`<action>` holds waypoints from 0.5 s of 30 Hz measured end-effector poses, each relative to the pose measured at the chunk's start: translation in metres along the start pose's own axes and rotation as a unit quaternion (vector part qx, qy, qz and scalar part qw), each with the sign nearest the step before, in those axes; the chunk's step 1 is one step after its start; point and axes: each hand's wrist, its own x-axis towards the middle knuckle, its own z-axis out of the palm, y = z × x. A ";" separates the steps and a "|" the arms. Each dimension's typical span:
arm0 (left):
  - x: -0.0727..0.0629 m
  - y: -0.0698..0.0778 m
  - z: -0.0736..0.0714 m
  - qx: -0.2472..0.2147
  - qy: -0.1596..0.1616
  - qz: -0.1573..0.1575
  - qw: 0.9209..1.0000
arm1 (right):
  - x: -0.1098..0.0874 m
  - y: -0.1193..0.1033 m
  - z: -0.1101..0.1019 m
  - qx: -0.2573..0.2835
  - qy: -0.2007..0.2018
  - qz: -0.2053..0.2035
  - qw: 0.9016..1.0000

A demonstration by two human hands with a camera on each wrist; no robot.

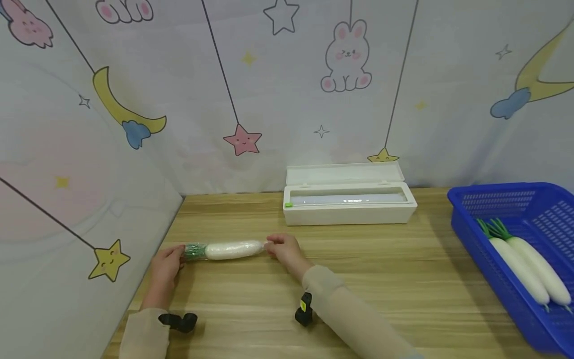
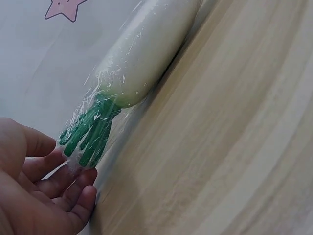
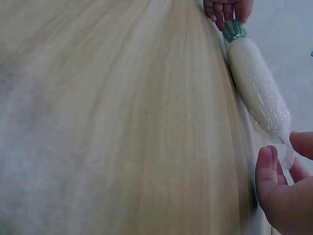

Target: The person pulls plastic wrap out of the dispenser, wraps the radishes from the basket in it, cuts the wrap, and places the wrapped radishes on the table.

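Note:
A white radish (image 1: 235, 250) wrapped in clear plastic film lies across the wooden table, its green tops (image 2: 93, 129) to the left and its tip to the right. At the leafy end, my left hand (image 1: 167, 265) pinches the gathered film between thumb and curled fingers. My right hand (image 1: 288, 252) holds the twisted film tail (image 3: 287, 159) just past the radish's tip. The film looks wrinkled and shiny along the radish in both wrist views.
Behind the radish stands a white film dispenser box (image 1: 350, 215), lid raised, with a roll (image 1: 347, 199) inside. On the right, a blue plastic basket (image 1: 489, 284) contains two unwrapped white radishes (image 1: 531, 264). A patterned cloth (image 1: 287, 99) hangs along the back and left.

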 end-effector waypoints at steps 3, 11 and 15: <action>-0.002 0.000 0.000 -0.012 0.000 0.005 1.000 | -0.001 0.001 -0.002 0.006 -0.008 -0.002 1.000; -0.009 0.008 0.002 0.006 0.011 0.025 1.000 | -0.004 -0.002 -0.020 -0.024 0.000 -0.013 1.000; -0.016 0.019 0.005 0.048 0.030 0.069 0.996 | -0.010 -0.011 -0.050 -0.078 0.001 -0.043 0.996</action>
